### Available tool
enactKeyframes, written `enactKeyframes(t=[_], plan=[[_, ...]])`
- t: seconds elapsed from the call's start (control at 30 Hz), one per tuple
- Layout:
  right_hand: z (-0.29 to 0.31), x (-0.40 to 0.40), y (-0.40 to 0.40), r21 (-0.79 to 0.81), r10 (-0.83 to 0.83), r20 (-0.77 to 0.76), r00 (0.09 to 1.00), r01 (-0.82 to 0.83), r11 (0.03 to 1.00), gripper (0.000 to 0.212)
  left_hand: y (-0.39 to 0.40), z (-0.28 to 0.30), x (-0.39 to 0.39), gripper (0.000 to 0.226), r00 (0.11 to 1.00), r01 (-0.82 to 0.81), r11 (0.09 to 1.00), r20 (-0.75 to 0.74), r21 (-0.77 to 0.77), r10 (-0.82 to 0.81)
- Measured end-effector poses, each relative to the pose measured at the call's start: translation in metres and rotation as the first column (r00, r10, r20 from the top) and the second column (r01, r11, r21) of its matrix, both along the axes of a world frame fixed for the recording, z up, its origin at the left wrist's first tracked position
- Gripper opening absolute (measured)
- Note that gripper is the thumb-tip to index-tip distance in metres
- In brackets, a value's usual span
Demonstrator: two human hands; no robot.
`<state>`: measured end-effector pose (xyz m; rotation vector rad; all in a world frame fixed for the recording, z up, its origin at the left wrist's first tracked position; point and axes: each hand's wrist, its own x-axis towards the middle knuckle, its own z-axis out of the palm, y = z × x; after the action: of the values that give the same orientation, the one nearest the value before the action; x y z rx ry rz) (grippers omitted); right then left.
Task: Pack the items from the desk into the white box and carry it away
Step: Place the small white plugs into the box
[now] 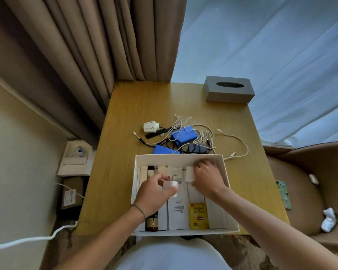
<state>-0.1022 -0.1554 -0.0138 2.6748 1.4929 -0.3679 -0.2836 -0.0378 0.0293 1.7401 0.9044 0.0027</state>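
Note:
The white box (225, 173) lies open at the desk's near edge, filled with white packets, a dark bottle and a yellow tea sachet (198, 216). Both hands are inside it. My left hand (155, 191) grips a small white block (170, 187) over the middle of the box. My right hand (208, 178) holds a second white block (190, 174) near the far wall. Beyond the box on the desk (125, 152) lie a white plug adapter (150, 127), two blue packs (182, 135), a dark charger and tangled white cables (236, 138).
A grey tissue box (229, 89) stands at the desk's far right corner. Curtains hang behind the desk. A wall socket and a brown carton are to the left on the floor side. A brown armchair (300, 188) with small items sits to the right.

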Motion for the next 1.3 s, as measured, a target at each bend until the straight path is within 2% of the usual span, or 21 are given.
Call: enactKeyframes(t=[0.13, 0.23, 0.33, 0.47, 0.63, 0.87, 1.13, 1.3], plan=[[-0.003, 0.0, 0.001, -0.091, 0.099, 0.095, 0.991, -0.091, 0.992, 0.048, -0.001, -0.009, -0.001, 0.023, 0.998, 0.019, 0.996, -0.054, 0.085, -0.014], [0.0, -0.006, 0.002, -0.232, 0.189, 0.178, 0.966, -0.145, 0.962, 0.037, 0.0, -0.013, 0.0, 0.026, 0.994, 0.037, 0.993, -0.104, 0.108, -0.025], [0.0, -0.013, 0.003, -0.383, 0.229, 0.257, 0.939, -0.119, 0.916, 0.031, 0.001, -0.019, 0.004, 0.03, 0.989, 0.068, 0.995, -0.139, 0.072, -0.057], [-0.001, -0.011, 0.007, -0.448, 0.21, 0.273, 0.939, -0.069, 0.891, 0.02, -0.001, -0.027, 0.013, 0.029, 0.981, 0.115, 0.99, -0.168, 0.081, -0.1], [0.001, -0.006, 0.01, -0.395, 0.109, 0.181, 0.977, -0.029, 0.918, 0.001, -0.003, -0.041, 0.03, 0.038, 0.97, 0.122, 0.976, -0.229, 0.182, -0.078], [0.005, 0.0, 0.0, -0.253, -0.045, 0.08, 0.996, 0.064, 0.965, 0.007, -0.005, -0.055, 0.071, 0.044, 0.965, 0.089, 0.921, -0.263, 0.378, 0.015], [0.009, -0.004, -0.013, -0.144, -0.042, 0.023, 0.999, 0.045, 0.989, 0.008, -0.016, -0.073, 0.087, 0.056, 0.954, 0.068, 0.891, -0.29, 0.449, 0.073], [0.017, -0.002, -0.018, -0.055, -0.029, -0.036, 0.999, 0.027, 0.998, 0.01, -0.013, -0.073, 0.092, 0.045, 0.964, 0.019, 0.915, -0.251, 0.403, 0.091]])
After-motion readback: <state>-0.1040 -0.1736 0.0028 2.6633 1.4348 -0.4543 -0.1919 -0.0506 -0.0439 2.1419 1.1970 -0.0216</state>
